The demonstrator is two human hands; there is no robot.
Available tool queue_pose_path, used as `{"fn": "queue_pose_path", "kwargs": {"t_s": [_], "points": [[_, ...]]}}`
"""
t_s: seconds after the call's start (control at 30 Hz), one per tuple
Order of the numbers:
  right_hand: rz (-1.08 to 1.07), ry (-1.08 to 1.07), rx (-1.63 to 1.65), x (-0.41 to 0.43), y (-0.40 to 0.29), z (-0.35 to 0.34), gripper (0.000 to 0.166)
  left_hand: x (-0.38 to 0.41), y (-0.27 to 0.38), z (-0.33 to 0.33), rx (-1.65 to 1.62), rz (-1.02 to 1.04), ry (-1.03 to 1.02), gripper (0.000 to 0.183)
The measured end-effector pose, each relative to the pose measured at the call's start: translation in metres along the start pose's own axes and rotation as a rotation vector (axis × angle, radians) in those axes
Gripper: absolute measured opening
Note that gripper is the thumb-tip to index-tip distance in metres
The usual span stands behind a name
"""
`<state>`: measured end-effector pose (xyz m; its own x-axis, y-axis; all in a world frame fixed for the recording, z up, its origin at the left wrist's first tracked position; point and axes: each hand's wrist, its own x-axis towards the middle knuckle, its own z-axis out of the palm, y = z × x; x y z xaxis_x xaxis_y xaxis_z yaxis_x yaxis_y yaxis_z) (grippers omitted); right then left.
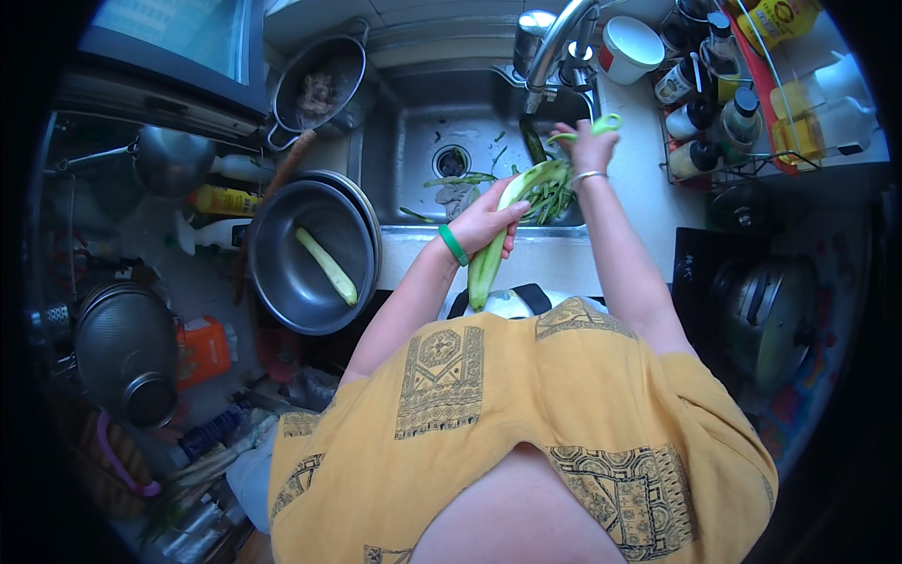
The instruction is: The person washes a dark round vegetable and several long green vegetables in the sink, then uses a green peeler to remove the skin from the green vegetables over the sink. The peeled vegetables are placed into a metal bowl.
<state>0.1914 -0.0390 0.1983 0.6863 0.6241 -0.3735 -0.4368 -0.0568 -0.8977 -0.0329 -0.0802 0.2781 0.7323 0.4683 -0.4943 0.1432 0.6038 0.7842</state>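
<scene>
My left hand (490, 224) is closed around a long pale green vegetable (486, 264), mostly peeled, its curved far end over the sink. A green peeler (604, 125) is in my right hand (590, 146), raised over the sink's right edge beyond the vegetable. Green peelings (553, 201) lie heaped in the near right corner of the steel sink (405, 151). A dark green unpeeled vegetable (532, 141) leans inside the sink near the faucet (557, 46). One peeled vegetable (326, 266) rests in a grey metal bowl (275, 282) left of the sink.
A two-handled colander (350, 92) holding something brownish stands behind the bowl. At right are a white tub (631, 49), a wire rack with bottles (743, 113) and a lidded pan (764, 317). Strainers (127, 352) hang at left. A drain (451, 162) shows in the sink.
</scene>
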Motion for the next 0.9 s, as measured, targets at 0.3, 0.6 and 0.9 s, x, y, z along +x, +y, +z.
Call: {"fn": "queue_pose_path", "kwargs": {"t_s": [0.3, 0.6, 0.9], "points": [[-0.177, -0.148, -0.553, -0.074, -0.001, 0.036, 0.038, 0.005, -0.005, -0.001, 0.064, -0.008, 0.133, 0.039], [0.144, 0.187, -0.098, 0.006, -0.011, -0.005, 0.04, -0.001, -0.005, -0.009, 0.147, -0.041, 0.212, 0.039], [0.04, 0.092, -0.401, -0.021, 0.03, 0.03, 0.029, 0.006, -0.005, -0.015, 0.048, -0.037, 0.209, 0.033]]}}
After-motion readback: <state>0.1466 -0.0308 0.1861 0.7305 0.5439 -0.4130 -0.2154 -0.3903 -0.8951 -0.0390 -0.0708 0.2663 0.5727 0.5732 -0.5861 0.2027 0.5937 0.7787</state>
